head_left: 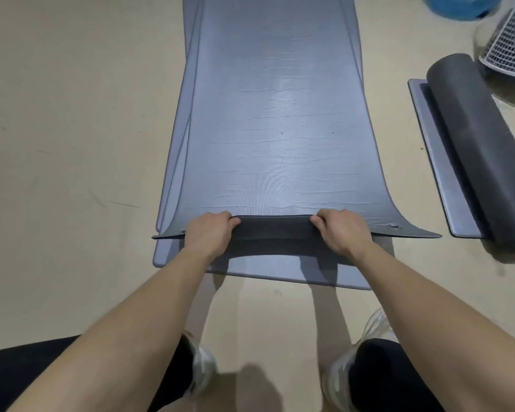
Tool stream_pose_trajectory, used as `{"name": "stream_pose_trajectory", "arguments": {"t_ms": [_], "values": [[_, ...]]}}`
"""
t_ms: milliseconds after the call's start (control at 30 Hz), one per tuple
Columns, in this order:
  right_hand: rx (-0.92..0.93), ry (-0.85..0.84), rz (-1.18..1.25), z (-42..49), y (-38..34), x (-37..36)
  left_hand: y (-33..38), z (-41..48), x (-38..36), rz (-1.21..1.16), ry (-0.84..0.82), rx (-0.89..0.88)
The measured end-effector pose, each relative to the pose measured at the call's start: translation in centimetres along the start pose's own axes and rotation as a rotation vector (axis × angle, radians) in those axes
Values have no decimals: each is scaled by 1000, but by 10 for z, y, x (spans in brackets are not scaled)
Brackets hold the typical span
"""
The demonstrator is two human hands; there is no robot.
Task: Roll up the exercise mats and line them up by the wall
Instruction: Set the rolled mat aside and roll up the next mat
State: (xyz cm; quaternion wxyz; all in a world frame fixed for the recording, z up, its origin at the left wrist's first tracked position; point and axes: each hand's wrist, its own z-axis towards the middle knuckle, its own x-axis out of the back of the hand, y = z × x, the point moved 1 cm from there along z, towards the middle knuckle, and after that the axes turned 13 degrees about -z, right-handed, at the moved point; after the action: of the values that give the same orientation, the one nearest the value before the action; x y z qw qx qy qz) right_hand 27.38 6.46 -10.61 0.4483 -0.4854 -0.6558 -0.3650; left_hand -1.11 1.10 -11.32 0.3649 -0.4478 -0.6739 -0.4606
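Here both hands, left (210,233) and right (344,233), grip the mat's (280,129) near edge, folded over. Its long axis runs straight away from them.

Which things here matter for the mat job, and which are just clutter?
Job: top mat, its near edge gripped by left hand and right hand; mats beneath; rolled mat lying on a flat mat.
Lying about: white wire grille; blue object.
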Motion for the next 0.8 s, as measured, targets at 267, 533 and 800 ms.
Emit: {"name": "stream_pose_trajectory", "arguments": {"t_ms": [267,533,800], "values": [[-50,401,-234,39,-5,-36,-20,57,-25,77,68,-33],[-125,443,-203,95,-14,-56,-23,87,-58,6,395,-155],[153,182,-262,50,7,-88,-43,49,-87,14,31,-208]]}}
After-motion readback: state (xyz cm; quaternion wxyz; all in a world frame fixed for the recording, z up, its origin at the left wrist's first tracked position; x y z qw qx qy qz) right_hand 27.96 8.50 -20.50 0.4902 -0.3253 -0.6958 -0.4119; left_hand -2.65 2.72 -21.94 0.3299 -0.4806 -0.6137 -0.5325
